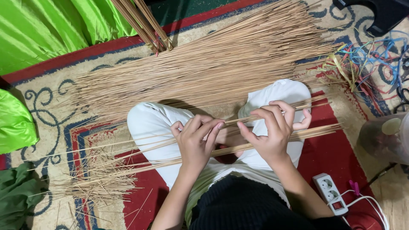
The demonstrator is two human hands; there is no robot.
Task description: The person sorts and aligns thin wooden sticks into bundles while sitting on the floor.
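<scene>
I sit cross-legged in white trousers [149,121] on a patterned rug. My left hand [197,138] and my right hand [272,130] both pinch thin tan sticks [317,132] that lie across my lap and run out to the left and right. The fingers of both hands curl around a few of these sticks just above my knees. A large heap of the same long sticks [213,68] is spread on the rug right beyond my legs. Short broken stick ends [98,183] lie scattered at my left.
A tied bundle of darker sticks [147,25] leans at the top. Bright green cloth [47,25] covers the upper left. Coloured plastic strings [366,59] tangle at upper right. A white power strip [330,194] and a clear plastic container [385,136] sit at right.
</scene>
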